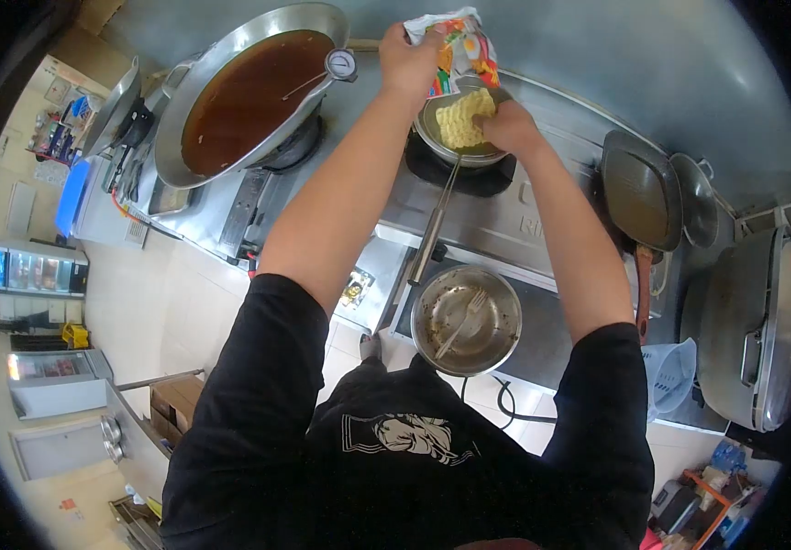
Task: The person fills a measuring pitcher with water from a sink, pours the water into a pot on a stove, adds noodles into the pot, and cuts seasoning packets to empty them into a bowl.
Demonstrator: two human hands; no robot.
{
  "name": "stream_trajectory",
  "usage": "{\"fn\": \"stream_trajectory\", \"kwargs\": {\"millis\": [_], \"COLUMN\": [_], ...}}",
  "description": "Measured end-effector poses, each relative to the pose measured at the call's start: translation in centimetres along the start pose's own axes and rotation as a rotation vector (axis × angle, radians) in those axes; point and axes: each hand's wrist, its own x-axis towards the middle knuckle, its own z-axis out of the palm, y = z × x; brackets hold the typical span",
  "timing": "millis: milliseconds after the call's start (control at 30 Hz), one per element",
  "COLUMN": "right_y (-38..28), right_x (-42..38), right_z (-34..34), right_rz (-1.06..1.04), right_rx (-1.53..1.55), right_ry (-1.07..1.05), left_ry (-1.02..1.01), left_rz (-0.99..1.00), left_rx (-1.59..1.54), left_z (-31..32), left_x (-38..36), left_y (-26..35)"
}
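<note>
My left hand [411,64] is closed on a colourful noodle packet [465,50], held over the far side of a small pan. In my right hand [508,128] is a block of dry noodles [460,122], gripped at its right edge and held over the pan. The small pan [469,161] sits on a burner, its long metal handle [428,243] pointing towards me. Nearer to my body, a steel bowl [425,346] holds a fork [462,323] and some dark bits.
A large wok [171,137] of brown liquid, with a dial thermometer [340,64], stands on the left. To the right are a square pan [638,188], another pan [694,202], a blue plastic basket [669,378] and a big lidded metal appliance [735,321].
</note>
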Motion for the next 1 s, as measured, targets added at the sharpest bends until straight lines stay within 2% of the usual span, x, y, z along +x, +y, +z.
{"fn": "stream_trajectory", "kwargs": {"millis": [67,167,267,367,467,567,700,800,900,1000], "right_y": [-2.6,-4.2,-2.8,-4.4,-4.0,-5.3,-3.4,-4.5,-5.3,-3.7], "right_x": [-1.7,-2.5,-1.6,-2.6,-1.6,-2.5,-0.4,-2.1,-3.1,-2.5], "right_z": [-1.1,-3.7,-4.6,-8.0,-6.2,-6.2,-3.9,-4.0,-4.1,-2.6], "right_rz": [-0.109,0.004,-0.276,-0.133,-0.269,-0.327,-0.317,-0.306,-0.335,-0.379], "right_rx": [-0.348,-0.405,-0.076,0.501,0.353,0.336,0.226,0.247,0.3,0.192], "right_ry": [0.229,0.31,0.613,0.03,0.055,0.147,0.224,0.29,0.345,0.475], "left_ry": [-0.075,-0.215,-0.321,-0.417,-0.497,-0.518,-0.467,-0.527,-0.489,-0.394], "left_rz": [0.02,-0.035,-0.062,-0.075,-0.08,-0.089,-0.119,-0.06,-0.088,0.034], "left_rx": [0.024,0.073,0.086,0.091,0.038,0.007,0.067,0.038,0.022,0.121], "left_z": [0.1,-0.2,-0.4,-0.1,0.3,1.1,0.7,0.0,-0.9,-2.5], "left_x": [0.1,-0.7,-1.4,-1.9,-2.0,-1.9,-2.7,-1.2,-2.7,-2.7], "left_y": [-0.5,0.6,0.7,1.5,0.6,-0.3,1.5,-0.3,2.3,0.0]}}
